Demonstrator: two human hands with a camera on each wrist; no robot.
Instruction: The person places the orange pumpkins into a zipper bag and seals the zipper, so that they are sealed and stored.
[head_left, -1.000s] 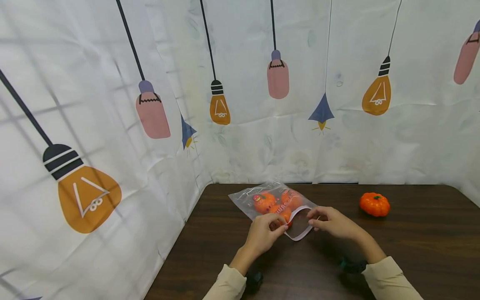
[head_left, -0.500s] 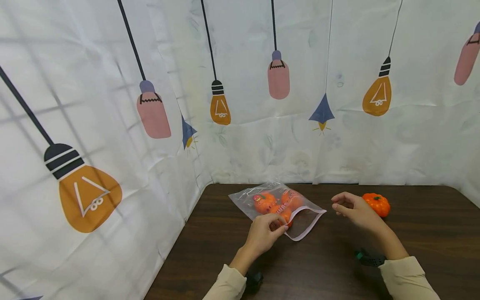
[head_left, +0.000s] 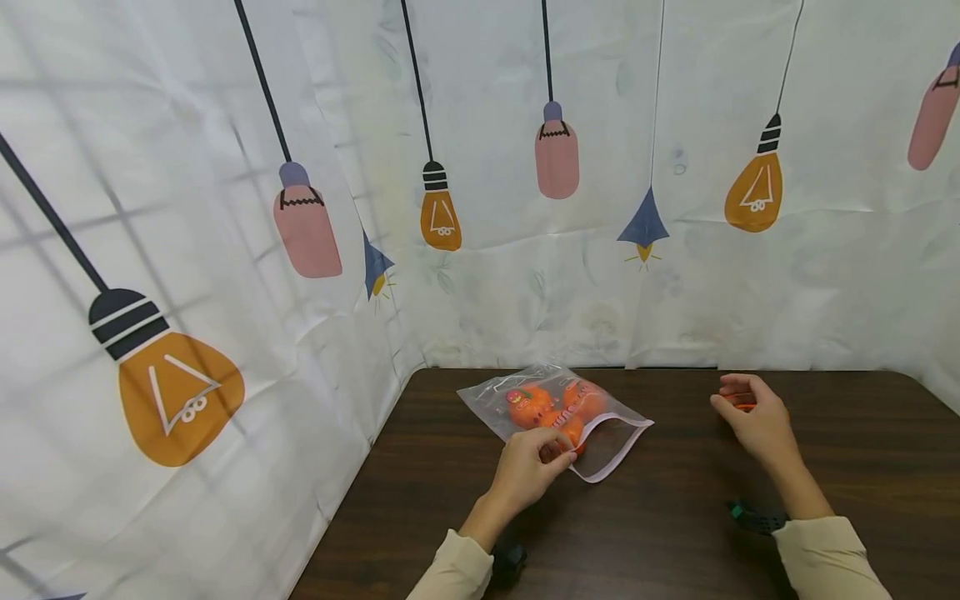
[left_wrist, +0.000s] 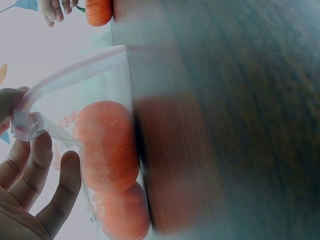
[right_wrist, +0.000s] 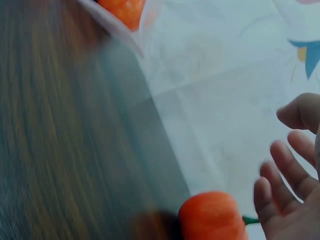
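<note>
My left hand (head_left: 527,468) pinches the rim of a clear zip bag (head_left: 486,395) with a pale band along its mouth. Several small orange toy pumpkins (left_wrist: 106,140) lie inside the bag, which rests on the table with its mouth apart towards the right. One more orange pumpkin (right_wrist: 212,217) with a green stem sits on the table to the right. Over it hovers my right hand (head_left: 763,423), fingers loosely bent and spread, not gripping it. From the head, most of this pumpkin is hidden behind the hand.
A dark brown wood-grain table (head_left: 637,533) carries everything. White curtains (head_left: 495,300) printed with lamps stand along its back and left edges. Dark wrist devices sit below both wrists.
My right hand has let go of the bag's rim and moved right to the lone pumpkin. My left hand keeps its pinch on the bag, which barely shifted.
</note>
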